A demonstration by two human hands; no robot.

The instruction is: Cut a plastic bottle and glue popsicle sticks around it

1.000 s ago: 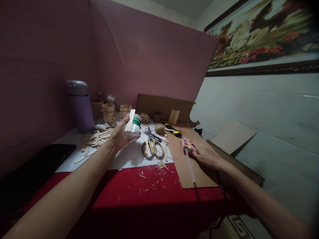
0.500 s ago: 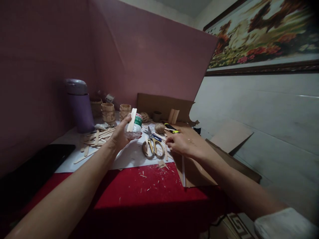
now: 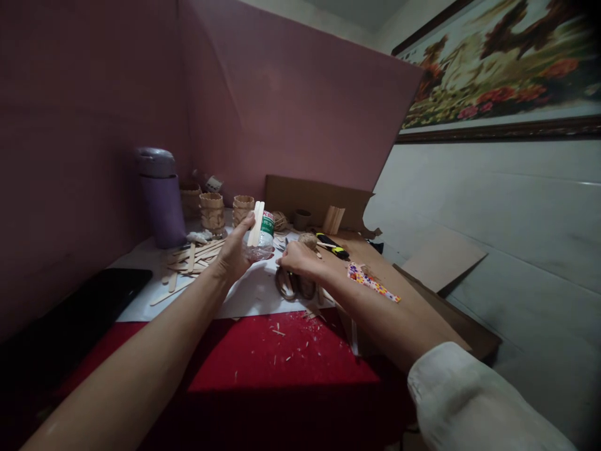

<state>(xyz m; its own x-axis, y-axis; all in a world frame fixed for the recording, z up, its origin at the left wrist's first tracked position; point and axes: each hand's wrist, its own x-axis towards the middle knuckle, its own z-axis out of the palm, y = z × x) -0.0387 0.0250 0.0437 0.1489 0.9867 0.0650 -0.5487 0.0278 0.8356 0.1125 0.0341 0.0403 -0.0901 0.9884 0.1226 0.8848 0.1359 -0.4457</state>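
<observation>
Wrapped round a cut clear plastic bottle piece (image 3: 260, 252) with a green label, my left hand (image 3: 236, 246) holds it above the white sheet. Two pale craft sticks (image 3: 256, 224) stand upright against its side, by my thumb. My right hand (image 3: 297, 258) is just right of the bottle, over the gold-handled scissors (image 3: 284, 285), with its fingers pressed together; what they hold, if anything, is too small to tell. Behind that hand sits a twine ball (image 3: 308, 240). A yellow and black cutter (image 3: 333, 246) lies to its right.
Loose craft sticks (image 3: 200, 254) lie left of my left hand. Behind them stand a purple bottle (image 3: 162, 203) and stick-covered cups (image 3: 211, 212). Cardboard (image 3: 399, 282) and a patterned strip (image 3: 373, 283) are at right. A black device (image 3: 113, 294) lies at far left.
My right hand has moved left from the cardboard edge to over the scissors, close to the bottle. The patterned strip now shows on the cardboard. The view has shifted slightly.
</observation>
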